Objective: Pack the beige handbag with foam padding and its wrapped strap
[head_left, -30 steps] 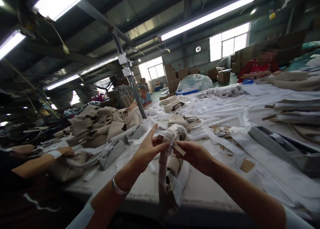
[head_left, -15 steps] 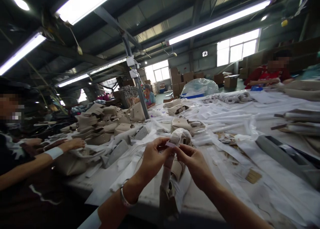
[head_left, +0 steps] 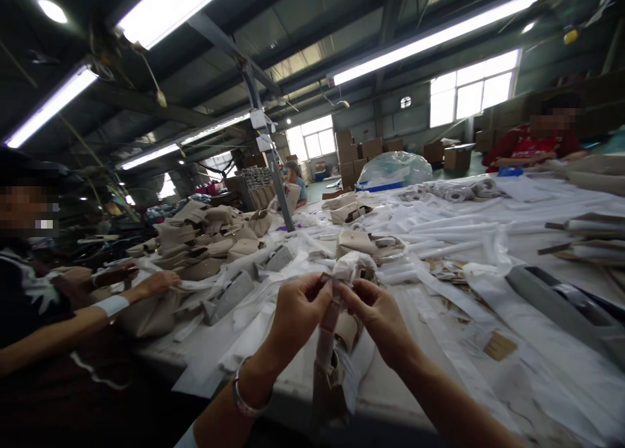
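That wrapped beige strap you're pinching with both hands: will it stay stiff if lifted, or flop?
Likely floppy: the strap hangs limp below the left hand and right hand. Probably light, since the fingers alone hold it up. Its thin white wrapping looks crinkly and may slip.

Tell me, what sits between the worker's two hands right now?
In the head view, the left hand and right hand pinch the top of a paper-wrapped beige strap that hangs down between them; a small tag seems to sit at the fingertips.
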`<state>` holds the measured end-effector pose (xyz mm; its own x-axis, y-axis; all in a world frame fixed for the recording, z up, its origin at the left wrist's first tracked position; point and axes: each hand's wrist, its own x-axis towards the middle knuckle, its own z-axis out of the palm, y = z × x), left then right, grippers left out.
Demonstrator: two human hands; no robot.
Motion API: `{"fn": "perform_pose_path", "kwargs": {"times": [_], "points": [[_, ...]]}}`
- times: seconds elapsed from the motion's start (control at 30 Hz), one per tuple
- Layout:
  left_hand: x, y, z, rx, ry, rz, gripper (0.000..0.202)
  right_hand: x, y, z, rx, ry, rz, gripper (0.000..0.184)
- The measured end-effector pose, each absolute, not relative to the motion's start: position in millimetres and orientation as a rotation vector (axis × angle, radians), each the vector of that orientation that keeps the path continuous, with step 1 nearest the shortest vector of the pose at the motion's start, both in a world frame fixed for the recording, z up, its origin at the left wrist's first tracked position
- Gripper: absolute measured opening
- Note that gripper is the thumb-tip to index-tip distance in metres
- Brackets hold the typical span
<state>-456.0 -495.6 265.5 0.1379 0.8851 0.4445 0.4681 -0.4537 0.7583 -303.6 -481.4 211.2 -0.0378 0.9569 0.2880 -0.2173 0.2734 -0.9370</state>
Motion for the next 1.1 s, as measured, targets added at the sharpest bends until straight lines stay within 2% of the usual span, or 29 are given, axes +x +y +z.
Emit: {"fn": "perform_pose_path", "kwargs": {"times": [0.23,0.43,0.63,0.83,1.0,1.1], "points": [[-456,-499,260,2.364,1.471,1.379,0.021,-306,-488,210,-0.806,-1.275,1.128,0.039],[-439,-508,240,2.756,1.892,1.371,0.033,-318,-482,202,-0.794,-1.235,1.055,0.039],[-427,-517,226,2.896,2.025,1.314,0.039,-317,-484,200,-0.746,-1.266,1.084,0.043],[-434,-522,231,2.704,1.726,1.341,0.047,-312,-488,207,-0.82,-1.27,1.067,0.048],[-453,-511,245,2.03,1.323,1.378,0.037,-308,-490,209,-0.74,-1.239,1.196,0.041],[-462,-499,245,1.727,1.145,1.335,0.042,-307,-490,208,-0.762,-1.27,1.131,0.036]]}}
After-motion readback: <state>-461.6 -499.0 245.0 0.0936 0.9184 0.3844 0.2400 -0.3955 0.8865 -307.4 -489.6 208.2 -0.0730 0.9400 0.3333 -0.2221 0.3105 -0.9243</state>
